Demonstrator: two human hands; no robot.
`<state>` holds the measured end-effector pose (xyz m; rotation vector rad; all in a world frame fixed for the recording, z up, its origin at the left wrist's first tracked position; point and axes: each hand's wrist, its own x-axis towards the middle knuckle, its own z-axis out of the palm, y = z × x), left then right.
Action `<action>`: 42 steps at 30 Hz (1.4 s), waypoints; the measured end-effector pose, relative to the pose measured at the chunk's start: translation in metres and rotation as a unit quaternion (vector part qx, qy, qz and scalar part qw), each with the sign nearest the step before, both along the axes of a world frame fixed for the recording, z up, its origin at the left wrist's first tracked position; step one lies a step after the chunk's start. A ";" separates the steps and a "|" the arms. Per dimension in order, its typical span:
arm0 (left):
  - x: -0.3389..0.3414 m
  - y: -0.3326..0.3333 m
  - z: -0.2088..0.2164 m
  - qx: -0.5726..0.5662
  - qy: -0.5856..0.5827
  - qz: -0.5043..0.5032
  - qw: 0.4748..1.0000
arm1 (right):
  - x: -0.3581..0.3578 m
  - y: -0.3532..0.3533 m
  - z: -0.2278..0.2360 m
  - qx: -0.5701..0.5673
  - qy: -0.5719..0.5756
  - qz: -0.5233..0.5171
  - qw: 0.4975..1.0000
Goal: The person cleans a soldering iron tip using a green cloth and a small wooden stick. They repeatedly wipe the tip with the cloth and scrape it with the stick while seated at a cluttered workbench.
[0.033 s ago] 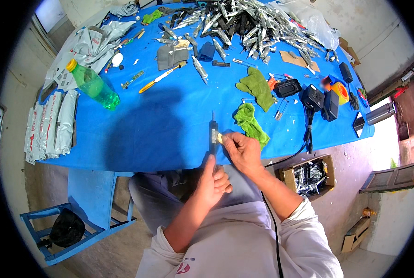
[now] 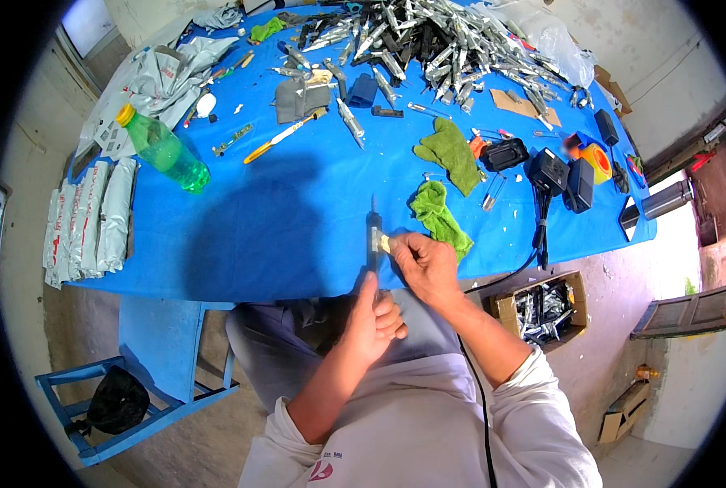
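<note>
My left hand (image 2: 371, 325) is closed round the lower end of a dark grey pen-shaped device (image 2: 373, 221). It stands nearly upright in the view, its thin metal tip pointing to the far side, over the table's near edge. From the right, my right hand (image 2: 426, 267) pinches a small pale yellow piece (image 2: 385, 243) against the device's side. Whether that piece is cloth, paper or a sticker I cannot tell. A bright green cloth (image 2: 438, 218) lies just beyond my right hand, with an olive green cloth (image 2: 451, 154) behind it.
A blue cloth (image 2: 257, 260) covers the table. Silvery pen-shaped devices (image 2: 452, 53) are heaped at the back. At left stand a green bottle (image 2: 167, 150) and silver packets (image 2: 115, 215). Black adapters (image 2: 548, 172) with cables lie right. On the floor sits a filled carton (image 2: 578, 305).
</note>
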<state>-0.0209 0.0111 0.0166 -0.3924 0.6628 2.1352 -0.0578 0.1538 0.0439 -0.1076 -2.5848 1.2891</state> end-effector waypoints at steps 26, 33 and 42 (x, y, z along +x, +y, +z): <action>-0.001 0.000 0.002 -0.013 -0.005 -0.003 1.000 | -0.001 0.003 0.004 0.004 0.011 0.012 1.000; 0.003 0.002 0.003 -0.016 -0.020 0.000 1.000 | -0.002 0.010 0.004 -0.011 -0.024 0.039 0.999; 0.000 -0.001 0.002 -0.021 -0.033 0.006 0.999 | -0.008 0.015 -0.010 -0.155 -0.024 0.060 0.986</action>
